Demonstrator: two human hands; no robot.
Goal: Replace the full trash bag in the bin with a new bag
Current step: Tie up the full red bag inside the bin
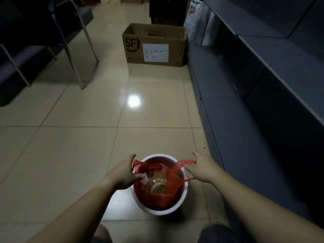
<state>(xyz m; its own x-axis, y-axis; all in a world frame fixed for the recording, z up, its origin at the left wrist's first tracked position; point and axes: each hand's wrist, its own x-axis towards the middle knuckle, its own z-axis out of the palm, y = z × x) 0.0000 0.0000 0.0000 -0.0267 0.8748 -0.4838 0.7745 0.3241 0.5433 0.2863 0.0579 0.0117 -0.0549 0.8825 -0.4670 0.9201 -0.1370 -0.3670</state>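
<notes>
White bin (pixel 182 206) sat on tiled floor (pixel 70 146) beside gray shelving (pixel 245 102), w/ full red trash bag (pixel 163 188) inside. Left hand (pixel 125 174) pinched bag's left edge at rim; right hand (pixel 203 168) gripped right handle loop, pulled outward. Cardboard box (pixel 154 44) stood well beyond.
</notes>
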